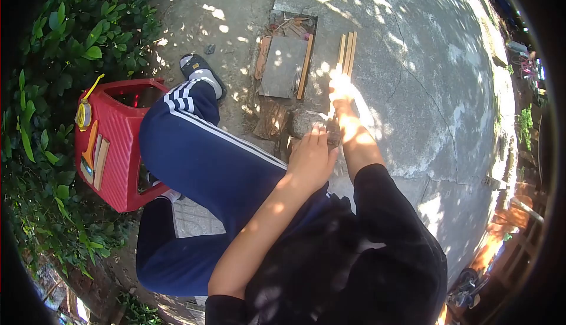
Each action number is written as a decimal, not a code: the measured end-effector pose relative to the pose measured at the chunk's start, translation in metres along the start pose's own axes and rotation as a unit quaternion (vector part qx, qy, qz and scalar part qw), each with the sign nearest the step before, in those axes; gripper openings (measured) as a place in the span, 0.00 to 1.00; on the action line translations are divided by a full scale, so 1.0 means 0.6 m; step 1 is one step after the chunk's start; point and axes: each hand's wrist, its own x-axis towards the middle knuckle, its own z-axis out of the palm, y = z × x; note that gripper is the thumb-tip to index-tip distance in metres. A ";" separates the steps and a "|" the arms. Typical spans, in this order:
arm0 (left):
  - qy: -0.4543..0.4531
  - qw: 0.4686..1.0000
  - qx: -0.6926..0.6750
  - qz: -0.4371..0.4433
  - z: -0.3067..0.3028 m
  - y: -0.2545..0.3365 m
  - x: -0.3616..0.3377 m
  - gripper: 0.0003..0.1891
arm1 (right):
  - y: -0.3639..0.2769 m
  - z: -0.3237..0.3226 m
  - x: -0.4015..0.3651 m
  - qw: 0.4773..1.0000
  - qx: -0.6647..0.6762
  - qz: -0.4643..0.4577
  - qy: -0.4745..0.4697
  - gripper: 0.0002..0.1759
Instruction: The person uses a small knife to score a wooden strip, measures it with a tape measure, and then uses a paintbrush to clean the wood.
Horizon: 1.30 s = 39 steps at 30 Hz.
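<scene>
Green leafy shrubs (44, 101) fill the left side. Beside them stands a red plastic stool (121, 154) bearing a yellow tape measure (84, 115), an orange-handled paintbrush (90, 147) and, next to the brush, short wooden pieces (101, 163). Next comes the wearer's leg in navy track trousers (206, 163) with white stripes, the foot in a white sock and dark slide sandal (202, 68). Further right, a flat grey slab (283, 67) lies by a debris-filled recess in the concrete ground (430, 89), with a wooden strip (305, 66) along the slab's right edge. Below the slab are a rough wood chunk (272, 120) and, to its right, a grey block (305, 122). The left hand (311, 158) reaches over the block's near side, fingers together and fairly straight; its palm is hidden, so any grip cannot be told. Rightmost, the right hand (341, 89) is at the near ends of several slim wooden sticks (349, 53) on the concrete; glare washes out its fingers, so whether they are closed around the sticks cannot be told.
</scene>
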 end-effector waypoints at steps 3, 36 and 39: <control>-0.001 1.000 -0.004 0.001 -0.003 0.001 -0.001 0.32 | -0.001 -0.017 0.019 0.998 -0.052 -0.011 0.020 0.28; 0.908 0.351 -0.157 -0.166 -0.113 -0.052 -0.888 0.16 | -0.442 0.008 -1.320 0.369 0.210 -0.318 -0.847 0.12; 0.924 0.139 -0.250 -0.254 0.076 -0.147 -0.964 0.18 | -0.298 0.214 -1.424 0.476 0.045 -0.200 -0.855 0.14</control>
